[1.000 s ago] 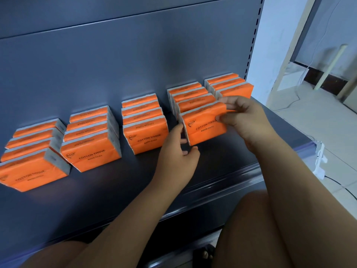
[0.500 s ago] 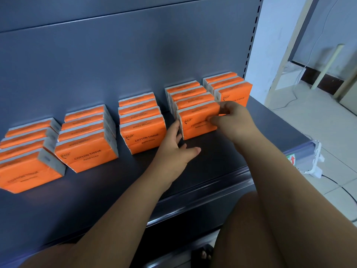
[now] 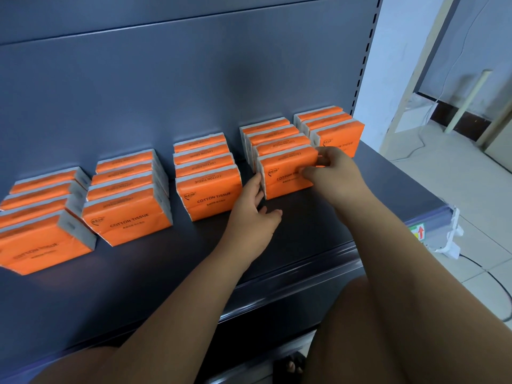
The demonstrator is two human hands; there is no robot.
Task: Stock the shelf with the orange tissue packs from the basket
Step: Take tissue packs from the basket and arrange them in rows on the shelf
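Several rows of orange tissue packs stand upright on the dark grey shelf. The front pack of the fourth row from the left stands against the packs behind it. My right hand grips its right end, thumb on the front face and fingers curled over the top. My left hand lies on the shelf with straight fingers touching the pack's left end. The rightmost row is three packs deep. No basket is in view.
The shelf's back panel rises right behind the rows. A price-tag strip with a white clip marks the shelf's front right corner. Tiled floor with cables lies to the right. My knees are below the shelf edge.
Both hands have pushed the front pack back until it stands against its row. The left hand has slid forward along the pack's left end.
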